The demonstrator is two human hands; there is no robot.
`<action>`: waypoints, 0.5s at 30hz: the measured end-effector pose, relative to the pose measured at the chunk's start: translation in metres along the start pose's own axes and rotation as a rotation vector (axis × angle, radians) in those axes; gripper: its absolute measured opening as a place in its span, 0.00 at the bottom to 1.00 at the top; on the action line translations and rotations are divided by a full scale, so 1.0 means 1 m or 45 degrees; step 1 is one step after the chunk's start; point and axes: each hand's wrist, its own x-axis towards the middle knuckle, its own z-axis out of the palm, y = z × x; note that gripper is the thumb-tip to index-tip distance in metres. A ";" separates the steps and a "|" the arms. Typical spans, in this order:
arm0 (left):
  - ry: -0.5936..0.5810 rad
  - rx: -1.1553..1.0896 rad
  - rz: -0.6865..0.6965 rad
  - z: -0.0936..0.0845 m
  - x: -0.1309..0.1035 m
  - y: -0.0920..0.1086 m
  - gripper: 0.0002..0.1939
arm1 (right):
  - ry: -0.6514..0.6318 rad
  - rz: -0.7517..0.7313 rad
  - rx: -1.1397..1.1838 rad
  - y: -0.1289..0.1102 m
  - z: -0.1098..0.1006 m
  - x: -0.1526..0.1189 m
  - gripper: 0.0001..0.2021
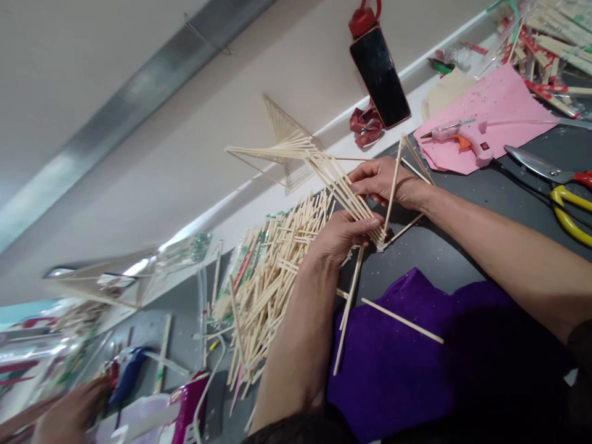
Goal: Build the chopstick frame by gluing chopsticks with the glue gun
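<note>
Nearest, a purple cloth [402,376] lies with one loose stick [402,320] across it. Just beyond, the left hand [340,235] grips the pointed stick frame [340,185] near its lower corner, thumb pressed over a row of thin sticks; the right hand [393,179] pinches the same row farther up, fingers curled. The step in hand looks like steadying or adjusting that row, and any shift of grip calls for a light touch, as the thin joints could give. The frame is held above the grey table [435,254], its far points reaching towards the wall [152,142]. Beside the left hand spreads a heap of sticks [277,277]; past the right, scissors [557,176] and a glue gun [476,137] on pink paper [504,98]. Farther back, a phone [382,77] stands upright beneath a red cap [361,23]
</note>
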 end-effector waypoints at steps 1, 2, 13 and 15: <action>-0.004 0.008 -0.012 0.000 0.000 0.000 0.15 | 0.000 0.003 0.000 0.000 0.000 0.000 0.08; -0.007 0.016 -0.020 0.000 0.000 -0.001 0.15 | -0.004 0.008 -0.001 -0.001 -0.001 -0.001 0.08; -0.086 0.126 0.015 0.000 0.002 -0.003 0.15 | 0.003 0.023 -0.005 0.002 -0.002 -0.002 0.07; -0.078 0.147 0.031 0.000 0.002 -0.004 0.15 | 0.017 0.035 0.004 0.002 -0.002 -0.003 0.08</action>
